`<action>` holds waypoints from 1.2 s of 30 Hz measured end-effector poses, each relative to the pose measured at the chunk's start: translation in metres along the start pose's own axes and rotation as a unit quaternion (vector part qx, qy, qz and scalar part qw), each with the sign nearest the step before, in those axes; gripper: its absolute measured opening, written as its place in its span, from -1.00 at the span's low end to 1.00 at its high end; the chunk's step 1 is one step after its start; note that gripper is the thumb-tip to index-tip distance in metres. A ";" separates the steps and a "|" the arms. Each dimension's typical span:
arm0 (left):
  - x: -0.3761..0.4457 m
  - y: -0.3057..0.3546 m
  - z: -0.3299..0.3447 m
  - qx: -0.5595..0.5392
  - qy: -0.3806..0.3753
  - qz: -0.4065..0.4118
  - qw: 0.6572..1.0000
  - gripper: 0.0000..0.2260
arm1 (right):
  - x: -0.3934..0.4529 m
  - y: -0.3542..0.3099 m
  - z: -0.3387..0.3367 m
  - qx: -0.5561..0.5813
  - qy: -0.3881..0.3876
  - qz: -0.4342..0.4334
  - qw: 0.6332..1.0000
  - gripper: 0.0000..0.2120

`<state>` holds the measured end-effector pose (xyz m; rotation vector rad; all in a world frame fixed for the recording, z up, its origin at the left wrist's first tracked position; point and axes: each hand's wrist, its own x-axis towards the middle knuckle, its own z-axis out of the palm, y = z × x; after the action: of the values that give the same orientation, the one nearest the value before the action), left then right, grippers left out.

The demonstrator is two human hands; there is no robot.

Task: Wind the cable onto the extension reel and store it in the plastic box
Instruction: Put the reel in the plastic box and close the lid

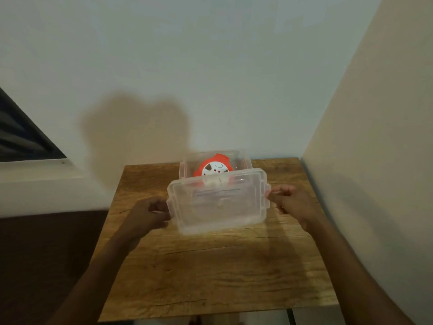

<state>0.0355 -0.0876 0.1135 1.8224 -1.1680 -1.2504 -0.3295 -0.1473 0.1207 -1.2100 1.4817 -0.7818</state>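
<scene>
A clear plastic box (243, 160) stands at the far side of the wooden table (210, 273). Inside it sits the red extension reel (214, 168) with a white hub; no loose cable shows. I hold the clear lid (218, 202) in the air in front of the box, tilted toward me, its far edge overlapping the box's front rim. My left hand (150, 213) grips the lid's left clip and my right hand (289, 199) grips its right clip.
White walls close in behind the table and along its right side. A dark window frame (23, 134) sits at the left. A dark floor lies to the left of the table.
</scene>
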 end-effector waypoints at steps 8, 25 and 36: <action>0.038 0.032 -0.002 -0.272 0.093 0.031 0.957 -0.80 | 0.035 -0.024 0.013 0.241 0.002 -0.007 0.970 -0.80; 0.142 0.044 0.040 -0.046 0.148 0.044 0.987 -0.56 | 0.137 -0.006 0.044 -0.059 0.121 0.002 0.991 -0.82; 0.169 0.013 0.033 0.013 0.172 0.036 0.984 -0.61 | 0.146 -0.003 0.059 -0.155 0.095 -0.024 0.983 -0.75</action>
<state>0.0264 -0.2477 0.0493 1.9043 -1.0487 -0.8397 -0.2673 -0.2802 0.0637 -1.4391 1.7855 -0.7330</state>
